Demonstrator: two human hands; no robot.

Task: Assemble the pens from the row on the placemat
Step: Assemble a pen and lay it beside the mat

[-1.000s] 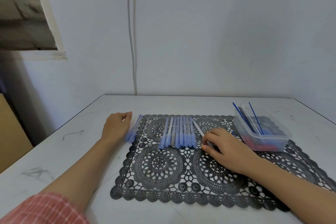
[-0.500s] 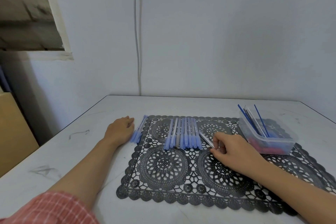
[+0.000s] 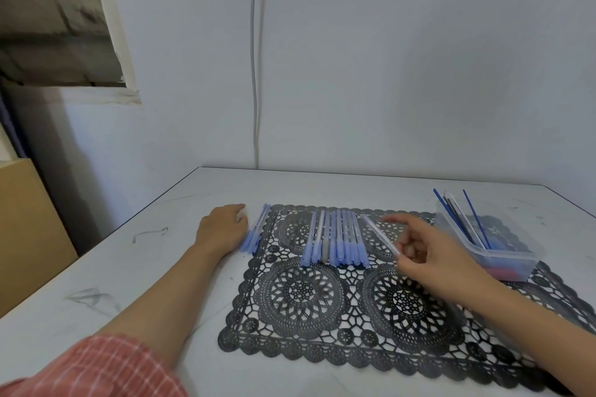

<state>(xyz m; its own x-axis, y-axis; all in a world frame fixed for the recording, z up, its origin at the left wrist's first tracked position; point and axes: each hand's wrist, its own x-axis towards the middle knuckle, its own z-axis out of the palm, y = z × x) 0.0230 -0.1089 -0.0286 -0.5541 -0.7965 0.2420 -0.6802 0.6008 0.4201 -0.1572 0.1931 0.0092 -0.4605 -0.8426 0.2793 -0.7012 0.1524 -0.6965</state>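
Up off the placemat has come the right hand. It now pinches 1 clear pen tube in the air, just right of the row of blue pens near the mat's far edge. The left hand rests on the table by the mat's left edge, beside a small bunch of pens. I cannot tell if it holds anything. A plastic box of thin refills sits at the mat's right edge.
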